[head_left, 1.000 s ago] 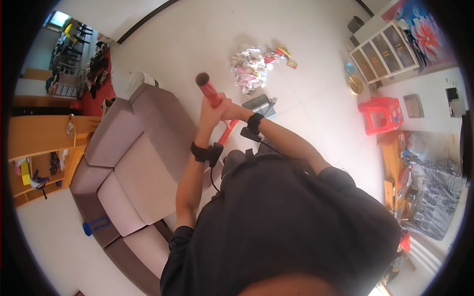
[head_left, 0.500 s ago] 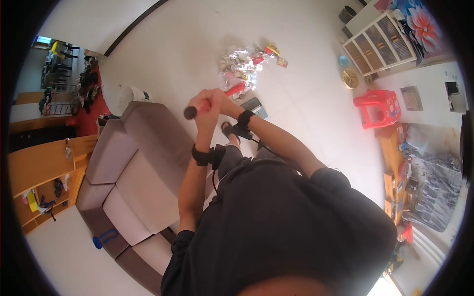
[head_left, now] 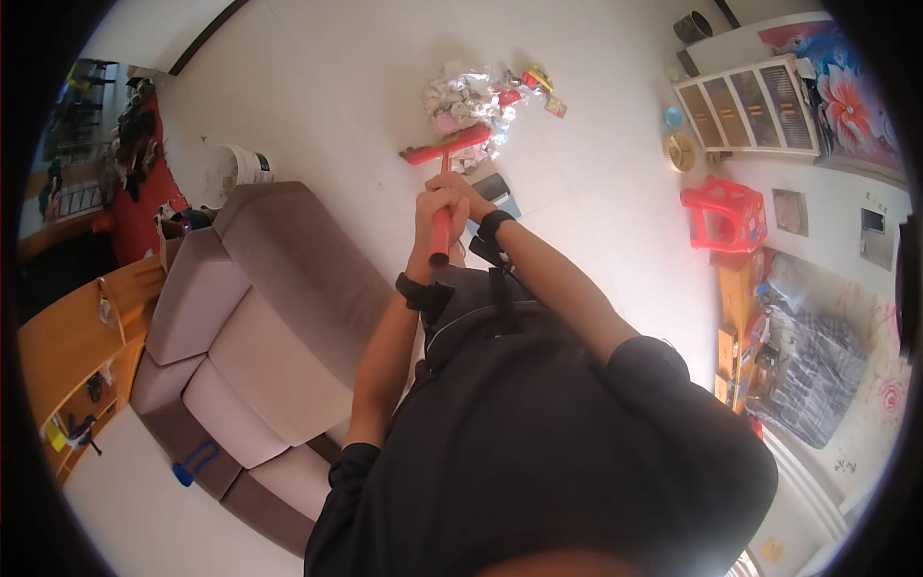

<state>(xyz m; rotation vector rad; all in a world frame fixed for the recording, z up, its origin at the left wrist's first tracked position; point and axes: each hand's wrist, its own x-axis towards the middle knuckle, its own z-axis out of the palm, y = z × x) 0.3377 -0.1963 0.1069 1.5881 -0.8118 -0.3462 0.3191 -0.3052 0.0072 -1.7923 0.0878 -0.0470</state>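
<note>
Both my hands are closed round the red handle of a broom (head_left: 465,140). My left hand (head_left: 435,213) grips near the handle's end, which points back toward my body. Just ahead of it and lower on the shaft is my right hand (head_left: 460,187), partly behind the left. The broom's wide red head lies at the near side of a heap of crumpled paper and wrappers (head_left: 468,94) on the floor, overlapping it in view. Next to my right wrist a flat grey and pale-blue object (head_left: 504,200) lies on the floor, partly hidden by my arm.
A grey-brown sofa (head_left: 288,279) stands close on my left, with a white bucket (head_left: 234,171) at its far end. On the right are a red plastic stool (head_left: 723,215), a round yellowish basket (head_left: 679,152) and a white cabinet (head_left: 748,106). Yellow-red packets (head_left: 547,91) lie beside the heap.
My hands have moved right and toward my body, and the handle's end has swung right. The broom head now shows left of where its red part was, at the heap's near edge.
</note>
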